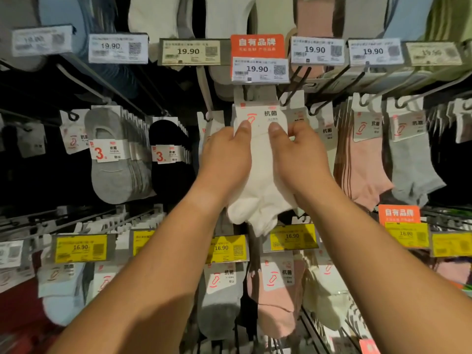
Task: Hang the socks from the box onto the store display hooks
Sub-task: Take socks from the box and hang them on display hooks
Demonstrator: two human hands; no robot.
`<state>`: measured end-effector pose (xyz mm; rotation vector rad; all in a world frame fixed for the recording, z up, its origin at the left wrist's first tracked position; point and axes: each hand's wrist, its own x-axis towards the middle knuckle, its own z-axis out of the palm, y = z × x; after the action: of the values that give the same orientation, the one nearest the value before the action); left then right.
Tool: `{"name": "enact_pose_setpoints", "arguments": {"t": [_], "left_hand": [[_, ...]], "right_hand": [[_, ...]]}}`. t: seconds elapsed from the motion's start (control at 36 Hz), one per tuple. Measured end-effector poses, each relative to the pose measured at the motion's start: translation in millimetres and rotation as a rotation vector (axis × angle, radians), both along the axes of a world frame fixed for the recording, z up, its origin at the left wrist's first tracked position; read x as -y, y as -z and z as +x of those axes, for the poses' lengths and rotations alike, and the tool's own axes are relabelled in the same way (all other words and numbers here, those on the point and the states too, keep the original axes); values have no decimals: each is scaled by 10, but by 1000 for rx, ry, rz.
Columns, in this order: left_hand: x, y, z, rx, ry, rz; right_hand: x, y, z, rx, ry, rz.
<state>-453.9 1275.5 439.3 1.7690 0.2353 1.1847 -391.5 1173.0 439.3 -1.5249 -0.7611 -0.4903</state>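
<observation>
One white sock pack (260, 175) below orange price tag (258, 58); my left hand (224, 159) and right hand (298, 157), two thumbs on card, pinch it.

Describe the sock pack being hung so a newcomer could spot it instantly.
Find the orange brand sign in the upper price row. Directly below it, the left hand and right hand grip a white ankle-sock pack by its card, the only pack held, between black and pink neighbours.

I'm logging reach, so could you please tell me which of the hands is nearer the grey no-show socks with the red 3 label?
Left. The left hand grips the white sock pack just right of those grey no-show socks; the right hand grips the pack's far side.
</observation>
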Motion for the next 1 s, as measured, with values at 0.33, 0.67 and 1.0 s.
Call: {"name": "enact_pose_setpoints", "arguments": {"t": [0.33,0.67,1.0], "left_hand": [[-261,277,391,-344,-152,112],[-347,357,502,-601,-306,251],[-155,400,-179,-710,-453,718]], "right_hand": [[-270,151,318,-139,76,-341],[-461,348,400,-76,187,-592],[-74,643,-108,98,407,-649]]}}
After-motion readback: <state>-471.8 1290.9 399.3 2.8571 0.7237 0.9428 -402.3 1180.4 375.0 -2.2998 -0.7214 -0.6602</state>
